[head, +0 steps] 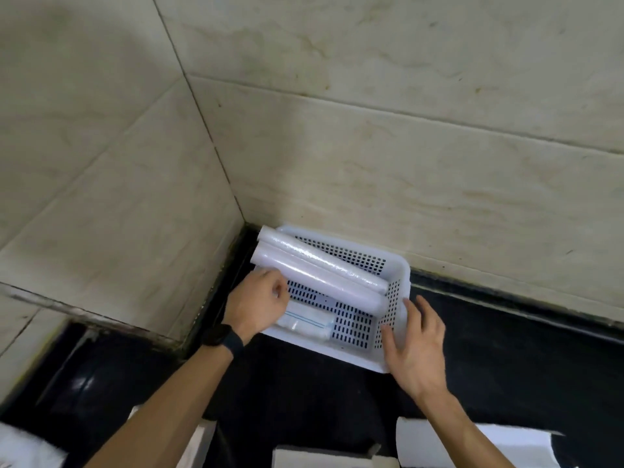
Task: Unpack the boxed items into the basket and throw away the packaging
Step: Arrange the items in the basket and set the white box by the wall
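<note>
Basket (337, 353) with two rolls (324, 278), one packet (305, 323); right fingers (426, 315) flat against it, left fingers (274, 286) curled, grip unclear

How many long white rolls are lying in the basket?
2. The back roll and the front roll lie side by side, slanted across the basket. A shorter wrapped pack lies below them; the left hand may hide more.

My basket (403, 265) is white, patterned with slots. The rolls (320, 275) in it are white, the counter (506, 349) beneath black.
</note>
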A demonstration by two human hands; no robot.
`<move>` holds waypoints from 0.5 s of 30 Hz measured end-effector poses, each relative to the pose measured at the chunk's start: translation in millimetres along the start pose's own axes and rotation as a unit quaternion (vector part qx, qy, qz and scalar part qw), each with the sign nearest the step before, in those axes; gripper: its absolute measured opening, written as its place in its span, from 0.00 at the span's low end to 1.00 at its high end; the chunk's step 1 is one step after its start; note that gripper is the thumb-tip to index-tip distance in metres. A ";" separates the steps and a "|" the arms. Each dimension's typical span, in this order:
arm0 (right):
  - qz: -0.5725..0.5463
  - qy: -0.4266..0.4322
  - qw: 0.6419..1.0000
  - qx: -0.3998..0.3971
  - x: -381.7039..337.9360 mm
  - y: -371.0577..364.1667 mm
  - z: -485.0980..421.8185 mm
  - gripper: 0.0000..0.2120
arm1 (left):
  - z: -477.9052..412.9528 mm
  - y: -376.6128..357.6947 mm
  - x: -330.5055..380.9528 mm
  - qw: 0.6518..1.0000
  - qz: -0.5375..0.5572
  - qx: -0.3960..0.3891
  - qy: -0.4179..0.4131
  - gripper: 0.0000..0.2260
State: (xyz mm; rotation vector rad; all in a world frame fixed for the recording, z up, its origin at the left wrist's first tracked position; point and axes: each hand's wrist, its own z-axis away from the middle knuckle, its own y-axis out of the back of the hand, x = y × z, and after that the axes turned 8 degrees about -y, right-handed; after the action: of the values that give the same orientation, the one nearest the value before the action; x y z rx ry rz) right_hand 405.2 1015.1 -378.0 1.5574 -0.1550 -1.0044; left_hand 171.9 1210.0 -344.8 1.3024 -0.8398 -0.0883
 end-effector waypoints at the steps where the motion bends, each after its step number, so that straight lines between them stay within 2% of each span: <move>1: 0.003 0.039 0.999 0.020 -8.2 1.7 -12.4 0.28 | -1.9 5.4 -2.5 0.997 0.018 0.068 0.021 0.02; 3: -0.008 0.094 0.996 -0.004 -33.2 2.2 -41.8 0.22 | -13.4 13.4 -7.5 0.977 0.088 0.164 0.100 0.15; 4: -0.015 0.104 0.993 -0.044 -47.9 0.9 -56.5 0.19 | -22.0 17.6 -9.6 0.963 0.137 0.176 0.152 0.23; 6: -0.008 0.111 0.985 -0.130 -75.8 -5.0 -83.1 0.20 | -39.4 24.0 -14.1 0.933 0.239 0.135 0.233 0.32; 8: 0.033 0.103 0.975 -0.195 -96.9 -12.4 -106.0 0.22 | -50.6 25.2 -19.8 0.908 0.313 0.094 0.264 0.30; 11: 0.136 0.108 0.950 -0.259 -114.4 -22.4 -131.2 0.21 | -51.4 22.8 -27.0 0.867 0.395 0.086 0.292 0.21; 13: 0.173 0.122 0.933 -0.289 -118.9 -27.1 -140.3 0.19 | -49.4 20.8 -30.5 0.847 0.428 0.071 0.307 0.26; 15: 0.184 0.131 0.928 -0.295 -120.0 -29.8 -144.1 0.19 | -48.6 20.1 -33.0 0.842 0.437 0.066 0.308 0.28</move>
State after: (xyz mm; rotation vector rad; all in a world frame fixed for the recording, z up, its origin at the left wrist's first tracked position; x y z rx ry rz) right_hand 413.7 1203.5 -356.4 1.0384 0.0440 -0.4726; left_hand 169.2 1272.0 -344.6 0.8674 -0.8020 1.0807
